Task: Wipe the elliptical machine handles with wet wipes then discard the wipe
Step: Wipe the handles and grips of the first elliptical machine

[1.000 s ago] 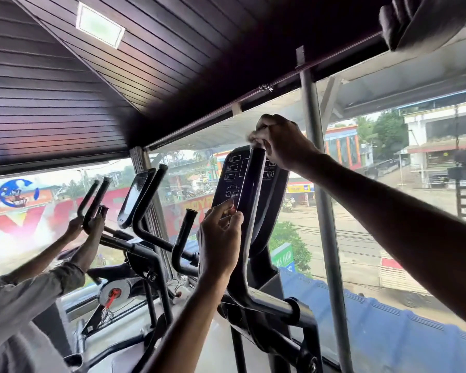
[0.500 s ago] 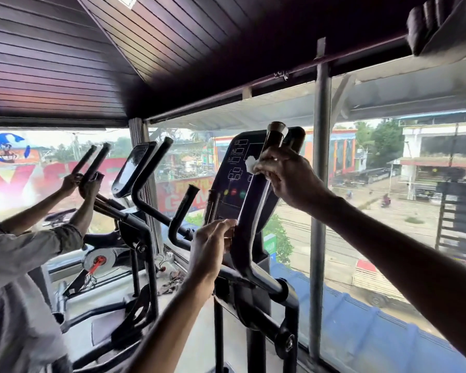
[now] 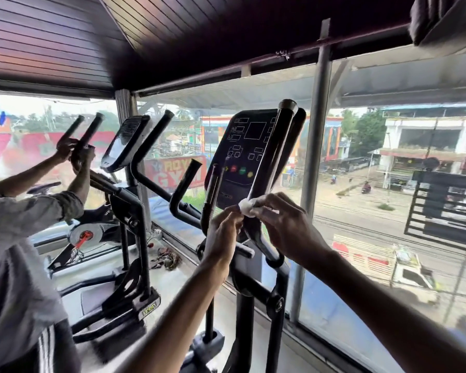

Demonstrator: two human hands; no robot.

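A black elliptical machine stands in front of me, its dark console (image 3: 246,154) between two tall handles. The long right handle (image 3: 273,154) rises to a capped top. My right hand (image 3: 285,227) holds a small white wet wipe (image 3: 246,207) against the lower part of that handle, fingers curled round it. My left hand (image 3: 223,235) grips the same handle just below and to the left of the wipe. A shorter left handle (image 3: 184,184) stands free beside the console.
A person in a grey shirt (image 3: 14,265) at the left holds the handles of a second elliptical (image 3: 129,211). A window pane with a metal post (image 3: 316,157) runs close behind the machines. A rag (image 3: 167,259) lies on the sill.
My right hand has slid the wipe down the right handle from near its top to its lower part. My left hand has stayed low on the handle. The view has tilted downward.
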